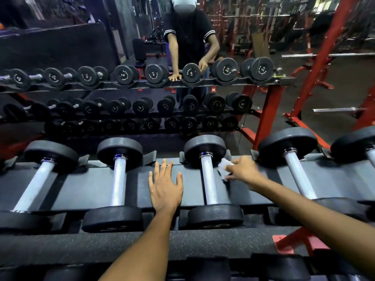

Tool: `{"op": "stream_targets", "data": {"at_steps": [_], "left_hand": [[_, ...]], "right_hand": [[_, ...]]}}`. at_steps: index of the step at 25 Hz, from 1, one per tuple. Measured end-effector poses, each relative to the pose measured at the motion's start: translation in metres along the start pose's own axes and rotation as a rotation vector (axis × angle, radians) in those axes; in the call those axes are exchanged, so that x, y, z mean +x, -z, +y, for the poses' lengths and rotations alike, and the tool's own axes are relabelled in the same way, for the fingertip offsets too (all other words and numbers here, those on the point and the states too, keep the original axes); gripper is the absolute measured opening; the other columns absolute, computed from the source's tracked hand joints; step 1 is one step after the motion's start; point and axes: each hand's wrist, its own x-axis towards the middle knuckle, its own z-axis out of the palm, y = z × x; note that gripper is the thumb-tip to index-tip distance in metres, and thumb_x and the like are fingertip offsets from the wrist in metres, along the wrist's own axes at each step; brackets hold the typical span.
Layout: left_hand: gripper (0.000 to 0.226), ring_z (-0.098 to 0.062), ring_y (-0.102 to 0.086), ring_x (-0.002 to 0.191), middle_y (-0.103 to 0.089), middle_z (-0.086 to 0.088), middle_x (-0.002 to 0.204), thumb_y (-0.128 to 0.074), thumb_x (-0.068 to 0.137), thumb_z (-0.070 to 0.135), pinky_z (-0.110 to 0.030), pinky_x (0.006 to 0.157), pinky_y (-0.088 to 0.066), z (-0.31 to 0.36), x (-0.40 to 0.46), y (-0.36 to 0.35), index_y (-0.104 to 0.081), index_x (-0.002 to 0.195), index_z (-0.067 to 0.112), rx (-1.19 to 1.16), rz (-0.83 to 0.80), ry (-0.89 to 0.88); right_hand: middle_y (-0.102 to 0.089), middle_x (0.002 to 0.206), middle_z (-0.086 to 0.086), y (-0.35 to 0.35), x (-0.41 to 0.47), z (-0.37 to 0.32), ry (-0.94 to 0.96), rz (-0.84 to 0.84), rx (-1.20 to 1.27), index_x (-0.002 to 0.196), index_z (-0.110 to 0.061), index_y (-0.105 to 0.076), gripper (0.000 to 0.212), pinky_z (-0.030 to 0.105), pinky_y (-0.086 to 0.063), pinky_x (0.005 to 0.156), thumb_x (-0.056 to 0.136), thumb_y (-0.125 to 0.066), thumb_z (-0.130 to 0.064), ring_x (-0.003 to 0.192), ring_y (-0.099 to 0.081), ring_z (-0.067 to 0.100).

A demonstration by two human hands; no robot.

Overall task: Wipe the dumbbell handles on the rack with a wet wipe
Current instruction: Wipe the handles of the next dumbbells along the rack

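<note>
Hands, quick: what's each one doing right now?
Left hand: open, fingers straight, flat on the rack.
Right hand: pinching the wipe, beside a dumbbell handle.

wet wipe (224,168) motion-blurred in right hand (242,171), rightmost dumbbell (357,147) cut by right edge, leftmost dumbbell's (30,179) near head cropped at left, lower-tier dumbbells (209,270) cut off at bottom

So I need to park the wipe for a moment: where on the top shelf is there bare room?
Bare shelf lies between each pair of handles. The left hand fills one gap; the right hand, pinching the wet wipe, fills the next. Free: between the two leftmost dumbbells.
</note>
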Motion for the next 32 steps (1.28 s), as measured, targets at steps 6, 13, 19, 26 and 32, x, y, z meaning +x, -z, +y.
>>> {"op": "stream_targets", "data": {"at_steps": [6,13,19,26,32], "left_hand": [[0.054,-0.01,-0.006,0.149,-0.024,0.009,0.159,-0.038,0.098,0.045,-0.034,0.122,0.003,-0.001,-0.001,-0.001,-0.035,0.148,0.026,-0.003,0.002,0.002],[0.053,-0.01,-0.008,0.149,-0.026,0.009,0.159,-0.039,0.099,0.045,-0.035,0.121,0.0,0.0,-0.001,-0.002,-0.036,0.148,0.026,-0.002,0.01,0.003],[0.054,-0.011,-0.008,0.149,-0.027,0.008,0.158,-0.039,0.098,0.045,-0.036,0.122,-0.001,-0.002,0.0,-0.004,-0.038,0.148,0.025,0.02,0.013,-0.004],[0.054,-0.01,-0.006,0.149,-0.025,0.008,0.159,-0.037,0.099,0.046,-0.035,0.122,0.001,0.0,0.0,-0.003,-0.037,0.148,0.025,0.03,0.01,0.002],[0.054,-0.011,-0.006,0.149,-0.027,0.007,0.159,-0.038,0.098,0.045,-0.036,0.122,0.0,-0.001,0.002,-0.005,-0.036,0.149,0.025,0.029,-0.003,-0.013]], "right_hand": [[-0.052,0.077,0.01,-0.019,-0.002,-0.035,-0.421,-0.358,0.768,0.079,-0.012,-0.048,0.013,0.034,-0.045,0.072,0.088,-0.04,-0.017,0.068,-0.055,0.025],[-0.043,0.079,0.006,-0.038,-0.016,-0.072,-0.273,-0.23,0.522,0.07,-0.006,-0.052,0.012,0.031,-0.04,0.063,0.08,-0.054,0.001,0.068,-0.041,0.02],[-0.051,0.07,0.006,-0.054,-0.012,-0.067,-0.159,-0.147,0.435,0.062,-0.009,-0.053,0.017,0.026,-0.039,0.06,0.074,-0.064,-0.002,0.071,-0.052,0.021],[-0.052,0.06,0.009,-0.034,-0.007,-0.018,0.085,0.167,0.095,0.059,-0.006,-0.055,0.029,0.034,-0.043,0.061,0.071,-0.079,-0.017,0.063,-0.05,0.023],[-0.064,0.084,0.003,-0.041,-0.008,-0.066,1.262,-0.202,-1.2,0.09,-0.014,-0.067,0.014,0.033,-0.046,0.073,0.084,-0.055,-0.009,0.081,-0.06,0.022]]}}
